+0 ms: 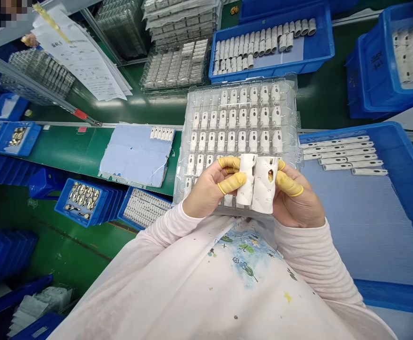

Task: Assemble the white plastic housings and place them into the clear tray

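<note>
My left hand (211, 189), with yellow finger cots, grips a small white plastic housing (246, 179) held upright. My right hand (296, 198), also in yellow cots, grips a second, wider white housing (265, 184) with a hole in its face. The two parts are held side by side and touch, close to my chest. Just behind them lies a clear blister tray (288, 99) whose pockets hold several rows of similar white parts.
A blue bin (322, 45) of white cylinders stands behind the tray; another blue bin (369, 66) is at far right. A blue tray (410, 165) on my right holds white rods (344, 153). Stacked clear trays (178, 66), paper sheets (82, 56) and small blue bins (82, 203) lie to the left.
</note>
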The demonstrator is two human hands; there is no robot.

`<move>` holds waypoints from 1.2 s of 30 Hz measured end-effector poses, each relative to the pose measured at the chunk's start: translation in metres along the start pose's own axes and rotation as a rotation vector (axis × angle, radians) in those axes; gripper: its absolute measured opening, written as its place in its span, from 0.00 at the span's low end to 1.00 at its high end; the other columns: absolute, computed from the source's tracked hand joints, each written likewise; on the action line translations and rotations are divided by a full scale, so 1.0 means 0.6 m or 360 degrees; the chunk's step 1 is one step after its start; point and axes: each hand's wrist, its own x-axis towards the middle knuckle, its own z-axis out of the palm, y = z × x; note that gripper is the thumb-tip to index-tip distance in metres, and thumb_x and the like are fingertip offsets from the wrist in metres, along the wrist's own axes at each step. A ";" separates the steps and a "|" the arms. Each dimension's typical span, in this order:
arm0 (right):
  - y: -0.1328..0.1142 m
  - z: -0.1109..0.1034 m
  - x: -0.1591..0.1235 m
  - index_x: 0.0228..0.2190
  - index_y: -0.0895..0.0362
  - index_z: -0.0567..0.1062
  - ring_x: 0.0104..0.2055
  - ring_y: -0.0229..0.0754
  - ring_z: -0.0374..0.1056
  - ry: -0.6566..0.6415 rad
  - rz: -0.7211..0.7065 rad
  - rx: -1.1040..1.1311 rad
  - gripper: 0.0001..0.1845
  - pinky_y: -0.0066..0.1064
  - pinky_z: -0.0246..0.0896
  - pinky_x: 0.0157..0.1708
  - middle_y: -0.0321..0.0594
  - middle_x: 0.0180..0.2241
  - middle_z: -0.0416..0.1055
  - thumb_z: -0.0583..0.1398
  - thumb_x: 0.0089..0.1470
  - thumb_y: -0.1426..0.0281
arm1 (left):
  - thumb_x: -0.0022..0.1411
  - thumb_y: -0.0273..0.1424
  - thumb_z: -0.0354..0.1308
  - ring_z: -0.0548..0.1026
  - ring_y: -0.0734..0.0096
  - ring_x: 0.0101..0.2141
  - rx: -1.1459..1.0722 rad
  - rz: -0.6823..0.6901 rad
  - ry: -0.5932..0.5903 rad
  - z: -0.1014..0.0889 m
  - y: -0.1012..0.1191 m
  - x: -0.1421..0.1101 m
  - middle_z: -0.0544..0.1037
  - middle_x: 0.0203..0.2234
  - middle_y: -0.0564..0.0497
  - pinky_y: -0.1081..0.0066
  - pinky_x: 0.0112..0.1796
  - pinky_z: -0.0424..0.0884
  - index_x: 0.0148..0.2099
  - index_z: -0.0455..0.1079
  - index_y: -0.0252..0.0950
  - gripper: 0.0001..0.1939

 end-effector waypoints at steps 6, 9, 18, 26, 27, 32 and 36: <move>0.009 -0.007 0.004 0.29 0.46 0.87 0.25 0.34 0.76 0.0055 0.0033 0.0043 0.23 0.23 0.76 0.28 0.31 0.25 0.80 0.84 0.28 0.56 | 0.52 0.54 0.78 0.79 0.73 0.31 0.0102 0.0060 -0.0028 -0.002 -0.002 -0.005 0.82 0.35 0.53 0.73 0.30 0.75 0.45 0.77 0.41 0.28; 0.014 -0.011 0.005 0.31 0.46 0.87 0.25 0.35 0.77 0.0038 0.0039 0.0050 0.24 0.25 0.78 0.28 0.31 0.26 0.82 0.84 0.30 0.54 | 0.52 0.54 0.77 0.79 0.72 0.28 0.0115 0.0059 -0.0042 0.000 0.000 -0.007 0.82 0.33 0.54 0.71 0.28 0.76 0.44 0.78 0.41 0.27; 0.026 -0.019 0.008 0.29 0.48 0.83 0.25 0.39 0.75 -0.0131 -0.0046 -0.0009 0.20 0.32 0.78 0.27 0.32 0.25 0.78 0.79 0.42 0.50 | 0.54 0.53 0.77 0.79 0.73 0.27 0.0044 0.0031 -0.0075 0.004 0.005 -0.008 0.80 0.28 0.55 0.73 0.27 0.79 0.41 0.79 0.39 0.25; 0.033 -0.018 0.015 0.38 0.44 0.84 0.40 0.47 0.82 -0.0111 -0.0019 0.0110 0.21 0.44 0.85 0.43 0.30 0.37 0.84 0.79 0.43 0.50 | 0.52 0.45 0.80 0.79 0.76 0.30 -0.0183 -0.0130 -0.0093 0.003 0.009 -0.002 0.80 0.31 0.55 0.78 0.31 0.78 0.42 0.77 0.38 0.24; 0.034 -0.015 0.017 0.37 0.44 0.84 0.43 0.49 0.83 -0.0077 0.0001 0.0157 0.22 0.45 0.85 0.45 0.30 0.38 0.84 0.79 0.42 0.51 | 0.54 0.41 0.79 0.79 0.77 0.30 -0.0247 -0.0184 -0.0085 0.004 0.008 0.002 0.80 0.31 0.55 0.78 0.32 0.78 0.42 0.76 0.37 0.20; 0.030 -0.008 0.030 0.29 0.45 0.78 0.41 0.38 0.82 0.0027 0.0044 0.0434 0.11 0.27 0.84 0.43 0.26 0.36 0.84 0.75 0.50 0.63 | 0.73 0.22 0.56 0.81 0.79 0.30 -0.0682 -0.0557 0.0254 0.025 0.018 0.017 0.82 0.33 0.52 0.82 0.34 0.79 0.50 0.77 0.33 0.09; 0.025 -0.012 0.039 0.31 0.48 0.76 0.32 0.30 0.79 -0.0072 0.0129 0.0651 0.08 0.16 0.81 0.35 0.24 0.29 0.79 0.68 0.59 0.69 | 0.79 0.24 0.44 0.84 0.77 0.35 -0.0992 -0.0779 0.0550 0.054 0.041 0.018 0.85 0.41 0.48 0.84 0.31 0.78 0.67 0.71 0.33 0.22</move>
